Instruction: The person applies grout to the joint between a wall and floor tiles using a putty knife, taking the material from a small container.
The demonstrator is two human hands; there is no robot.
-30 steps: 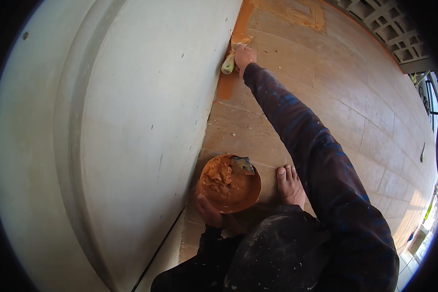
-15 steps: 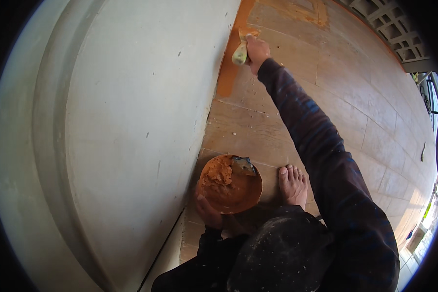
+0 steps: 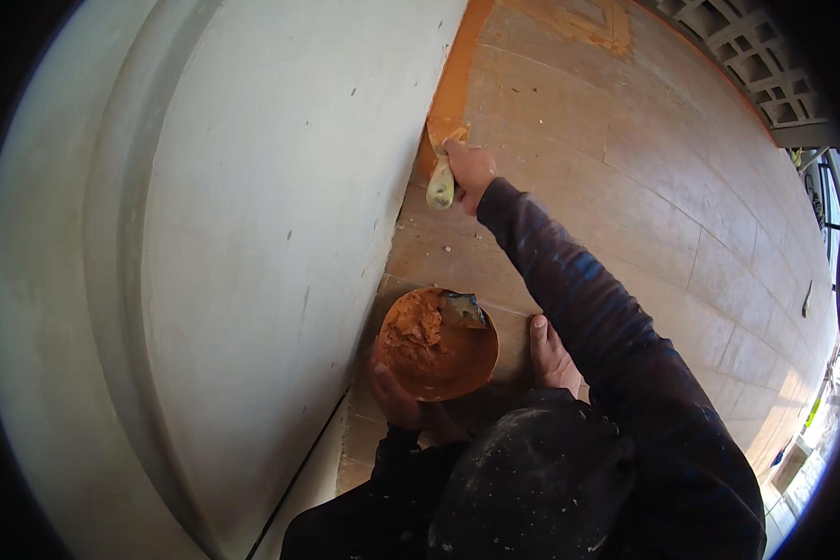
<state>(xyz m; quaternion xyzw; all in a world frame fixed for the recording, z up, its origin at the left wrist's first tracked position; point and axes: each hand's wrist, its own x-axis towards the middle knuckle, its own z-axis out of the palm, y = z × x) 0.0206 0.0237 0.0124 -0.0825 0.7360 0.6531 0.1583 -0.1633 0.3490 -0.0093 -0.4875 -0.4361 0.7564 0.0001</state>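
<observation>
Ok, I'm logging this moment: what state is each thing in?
Wall: dark-flecked
Orange strip: spread along the wall's base
Putty knife: held at the strip
Right hand: closed around the knife
Bowl: upright, partly filled
Orange paste: lumpy
Left hand: against the bowl's side, grip unclear
Dark flat piece: inside the bowl
Visible foot: bare

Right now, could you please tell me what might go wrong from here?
The right hand holds the putty knife close to the pale wall, so orange paste could smear onto it. The bare foot is near the round bowl, beside the left hand; a shift of the foot might knock it. Small crumbs on the tiled floor could get stuck in the paste.
</observation>
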